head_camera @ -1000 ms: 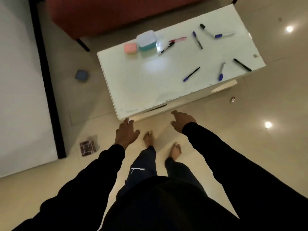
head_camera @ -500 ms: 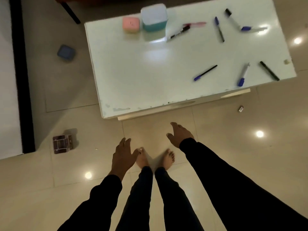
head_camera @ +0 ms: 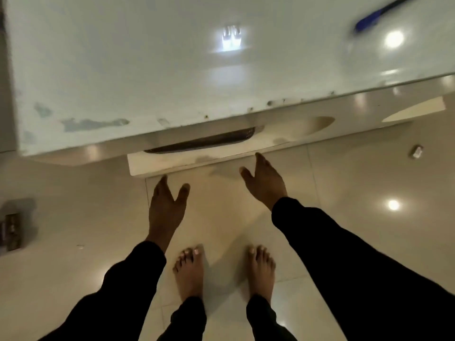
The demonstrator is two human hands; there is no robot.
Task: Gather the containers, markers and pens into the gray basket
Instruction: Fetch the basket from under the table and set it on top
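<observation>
Now we stand at the near edge of the white surface (head_camera: 147, 70), both hands reaching low and empty.

Its chipped front edge runs slantwise across the view, and under it a lower ledge (head_camera: 221, 158) with a dark curved slot juts toward us; bare tiled floor (head_camera: 86, 217) lies open between that ledge and our bare feet (head_camera: 189, 271). Our left hand (head_camera: 167, 207) stretches forward, grip apart with thumb splayed, fingertips just short of the ledge's corner. Our right hand (head_camera: 263, 183) is likewise spread and holds nothing, fingertips at the ledge's edge. One blurred blue marker (head_camera: 374, 16) lies at the far right of the surface, well apart from both hands. A small dark box (head_camera: 12, 232) sits on the floor at left, and a tiny scrap (head_camera: 416, 151) at right.
</observation>
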